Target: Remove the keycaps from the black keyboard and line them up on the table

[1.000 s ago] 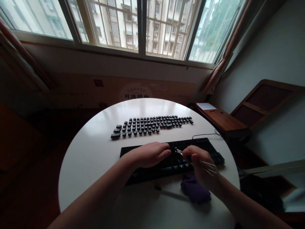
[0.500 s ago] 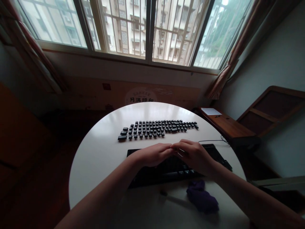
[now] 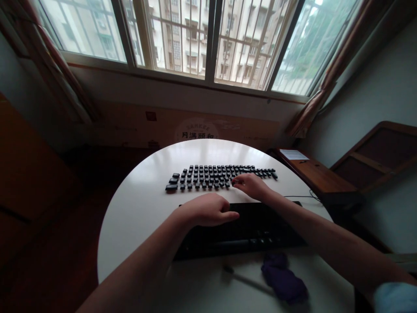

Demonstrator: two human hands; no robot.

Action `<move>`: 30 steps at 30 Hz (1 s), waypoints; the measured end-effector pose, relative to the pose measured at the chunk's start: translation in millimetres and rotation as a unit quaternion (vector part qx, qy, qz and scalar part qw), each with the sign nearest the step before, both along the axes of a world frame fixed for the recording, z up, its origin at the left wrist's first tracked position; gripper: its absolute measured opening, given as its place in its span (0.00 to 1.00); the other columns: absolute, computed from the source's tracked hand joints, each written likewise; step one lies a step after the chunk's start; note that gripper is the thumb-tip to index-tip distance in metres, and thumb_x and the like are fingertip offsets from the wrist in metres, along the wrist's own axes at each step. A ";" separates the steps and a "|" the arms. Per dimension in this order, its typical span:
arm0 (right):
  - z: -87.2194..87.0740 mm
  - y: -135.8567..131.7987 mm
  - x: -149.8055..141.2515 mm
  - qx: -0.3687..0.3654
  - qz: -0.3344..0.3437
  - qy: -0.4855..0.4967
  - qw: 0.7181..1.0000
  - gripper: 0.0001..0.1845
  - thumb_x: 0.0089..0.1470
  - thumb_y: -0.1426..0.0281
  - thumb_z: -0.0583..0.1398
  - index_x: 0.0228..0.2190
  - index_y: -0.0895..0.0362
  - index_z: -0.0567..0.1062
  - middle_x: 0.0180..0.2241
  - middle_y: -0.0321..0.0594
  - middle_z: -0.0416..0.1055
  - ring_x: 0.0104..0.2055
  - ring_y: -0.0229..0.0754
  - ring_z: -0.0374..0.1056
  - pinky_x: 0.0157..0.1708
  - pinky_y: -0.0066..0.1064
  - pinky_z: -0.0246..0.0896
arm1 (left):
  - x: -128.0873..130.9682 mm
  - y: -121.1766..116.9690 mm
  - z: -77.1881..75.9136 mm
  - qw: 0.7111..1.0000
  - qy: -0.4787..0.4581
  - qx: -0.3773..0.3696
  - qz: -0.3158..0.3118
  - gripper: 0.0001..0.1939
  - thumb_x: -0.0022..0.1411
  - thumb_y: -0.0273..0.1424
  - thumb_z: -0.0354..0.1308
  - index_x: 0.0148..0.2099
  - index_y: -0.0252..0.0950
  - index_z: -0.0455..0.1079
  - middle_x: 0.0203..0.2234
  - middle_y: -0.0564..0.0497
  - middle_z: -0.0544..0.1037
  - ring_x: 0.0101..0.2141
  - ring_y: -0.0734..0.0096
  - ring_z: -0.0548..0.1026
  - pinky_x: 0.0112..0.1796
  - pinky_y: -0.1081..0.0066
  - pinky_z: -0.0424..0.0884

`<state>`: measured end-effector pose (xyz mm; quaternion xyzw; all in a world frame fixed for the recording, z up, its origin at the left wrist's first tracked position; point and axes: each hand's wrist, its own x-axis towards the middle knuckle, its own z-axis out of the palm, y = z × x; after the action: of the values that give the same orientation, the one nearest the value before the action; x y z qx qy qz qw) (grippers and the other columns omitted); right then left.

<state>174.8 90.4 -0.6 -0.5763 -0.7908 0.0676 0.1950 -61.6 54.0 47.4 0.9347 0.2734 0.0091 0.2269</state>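
My right hand (image 3: 250,186) reaches over to the rows of loose black keycaps (image 3: 208,177), its fingertips pinched on a keycap (image 3: 233,182) by the near edge of the rows. Over the left half of the black keyboard (image 3: 228,232) is my left hand (image 3: 208,209). Its fingers are curled under and the thumb points right; whatever they hold, if anything, is hidden. Most of the keyboard's surface looks dark and bare, with a few keys along its near edge.
On the round white table (image 3: 130,217), a purple cloth (image 3: 285,280) lies near the front beside a thin dark-tipped stick (image 3: 249,280). A black cable (image 3: 301,197) runs off to the right. A wooden side table (image 3: 322,178) holding a paper sheet (image 3: 294,154) stands at the right.
My hands have parted from where they met over the keyboard. The right hand has moved forward to the keycaps; the left hand's fingers have curled in, and the view has shifted slightly.
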 end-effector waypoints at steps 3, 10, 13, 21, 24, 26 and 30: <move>-5.1 2.4 -1.5 0.001 -0.004 -0.015 1.000 0.10 0.54 0.69 0.62 0.38 0.53 0.81 0.36 0.40 0.80 0.37 0.43 0.73 0.38 0.29 0.62 | -1.2 0.4 0.0 1.000 0.005 0.006 -0.006 0.28 0.64 0.52 0.47 0.28 0.35 0.74 0.19 0.51 0.72 0.21 0.72 0.65 0.24 0.70 0.57; -11.3 5.3 -3.3 0.011 0.000 -0.003 1.000 0.10 0.53 0.70 0.62 0.38 0.54 0.81 0.34 0.40 0.79 0.36 0.42 0.73 0.39 0.29 0.62 | -1.8 1.0 -0.1 1.000 0.013 0.010 -0.013 0.28 0.64 0.53 0.45 0.31 0.36 0.75 0.21 0.50 0.73 0.21 0.72 0.65 0.25 0.70 0.56; -10.9 3.7 -2.0 0.010 0.002 0.011 1.000 0.09 0.52 0.70 0.63 0.37 0.55 0.80 0.32 0.39 0.78 0.34 0.41 0.71 0.37 0.28 0.61 | -2.3 1.4 -1.5 1.000 0.013 0.007 -0.011 0.29 0.64 0.54 0.45 0.32 0.36 0.75 0.22 0.50 0.74 0.22 0.71 0.66 0.25 0.70 0.57; -11.7 1.3 2.8 0.012 0.001 0.043 0.999 0.15 0.51 0.68 0.65 0.43 0.54 0.78 0.31 0.37 0.77 0.33 0.40 0.72 0.37 0.28 0.62 | -3.5 1.4 -1.6 1.000 0.009 0.007 -0.016 0.28 0.64 0.53 0.45 0.31 0.36 0.73 0.22 0.50 0.73 0.21 0.72 0.65 0.24 0.71 0.56; -12.6 3.9 1.1 0.018 0.003 0.028 0.999 0.16 0.51 0.68 0.65 0.43 0.54 0.79 0.32 0.37 0.78 0.34 0.41 0.72 0.38 0.29 0.63 | -3.3 1.7 -1.8 1.000 0.013 0.003 -0.014 0.28 0.64 0.54 0.45 0.32 0.36 0.74 0.22 0.50 0.74 0.22 0.72 0.66 0.25 0.71 0.56; -13.4 5.5 0.4 0.018 0.002 0.017 1.000 0.13 0.51 0.68 0.65 0.41 0.54 0.80 0.34 0.38 0.78 0.36 0.42 0.73 0.39 0.30 0.64 | -3.3 2.4 -2.6 1.000 0.012 0.001 -0.011 0.29 0.64 0.54 0.45 0.32 0.36 0.74 0.23 0.50 0.74 0.22 0.72 0.66 0.25 0.71 0.57; -14.7 6.2 3.7 0.000 -0.007 0.018 1.000 0.10 0.52 0.69 0.63 0.38 0.53 0.82 0.35 0.39 0.79 0.38 0.43 0.74 0.41 0.30 0.65 | -3.8 3.2 -4.1 1.000 0.012 -0.003 -0.005 0.29 0.63 0.55 0.45 0.33 0.36 0.74 0.24 0.49 0.75 0.23 0.71 0.67 0.26 0.70 0.57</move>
<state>178.5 96.6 -15.3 -0.5803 -0.7833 0.0763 0.2095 -65.4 57.3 43.4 0.9354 0.2716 -0.0037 0.2263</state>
